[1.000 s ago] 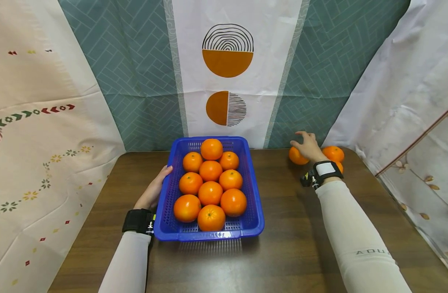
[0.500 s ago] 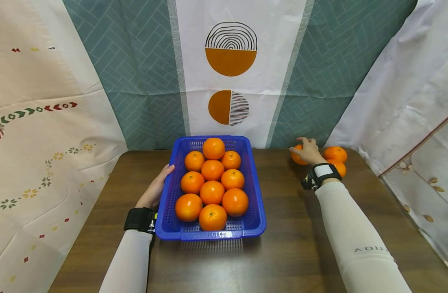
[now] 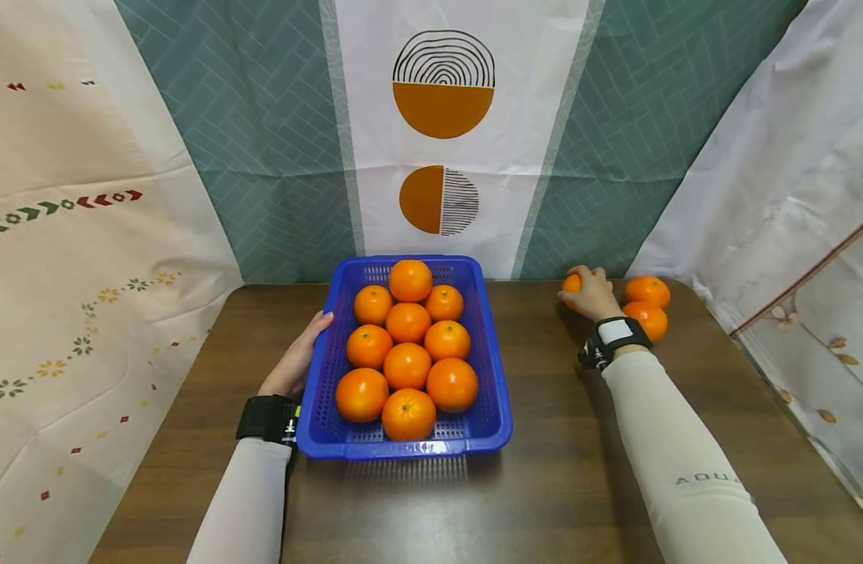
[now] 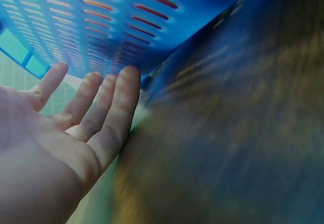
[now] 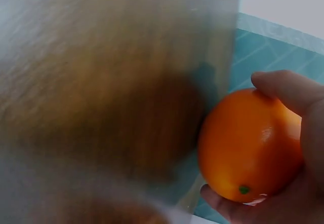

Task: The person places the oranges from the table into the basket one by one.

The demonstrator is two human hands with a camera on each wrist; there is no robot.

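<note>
At the far right of the table, my right hand grips an orange. In the right wrist view, the thumb and fingers curve round this orange, whose green stem spot faces the camera. A blue plastic basket with slotted walls stands mid-table, holding several oranges. My left hand lies against the basket's left wall. The left wrist view shows that hand's fingers extended, their tips at the slotted wall.
Two more oranges, a rear one and a front one, lie just right of my right hand. The brown wooden table ends at a patterned cloth backdrop. Floral cloths hang at the sides.
My right hand has lowered onto the orange and its fingers have closed round it. My left hand and the basket keep their places; the head view shifts slightly.
</note>
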